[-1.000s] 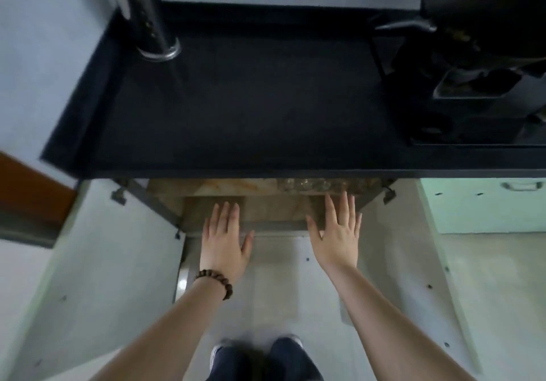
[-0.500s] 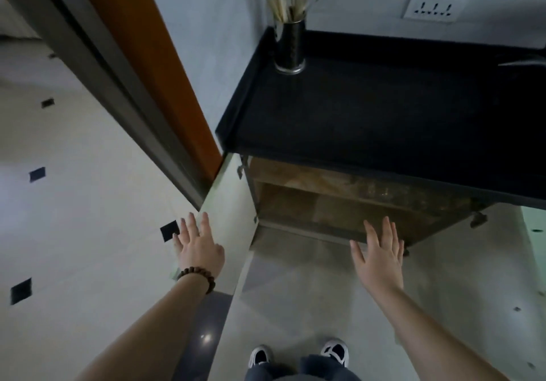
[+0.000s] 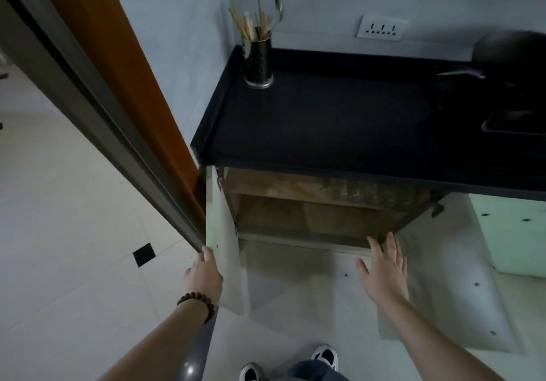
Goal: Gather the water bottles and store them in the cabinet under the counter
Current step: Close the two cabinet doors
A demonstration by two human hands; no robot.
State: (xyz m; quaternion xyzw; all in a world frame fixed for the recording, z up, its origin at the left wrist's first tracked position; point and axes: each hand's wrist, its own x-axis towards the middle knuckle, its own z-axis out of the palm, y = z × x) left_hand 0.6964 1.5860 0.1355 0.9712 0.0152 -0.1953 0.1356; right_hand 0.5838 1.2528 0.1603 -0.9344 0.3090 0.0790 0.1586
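The cabinet under the black counter stands with both doors swung out. Several clear water bottles stand close together on its upper shelf, toward the right and dim in shadow. My left hand, with a bead bracelet on the wrist, has its fingers curled around the outer edge of the pale left door. My right hand is spread flat with nothing in it, just below the cabinet's bottom edge and in front of the right door.
A metal utensil holder stands at the counter's back left corner. A dark wok sits on the stove at the right. An orange-and-grey door frame runs close along the left. My shoes are on the tiled floor.
The view has swung further right and up. My left hand went from lying flat by the left door to curling around its edge. My right hand has stayed spread near the cabinet's lower right.
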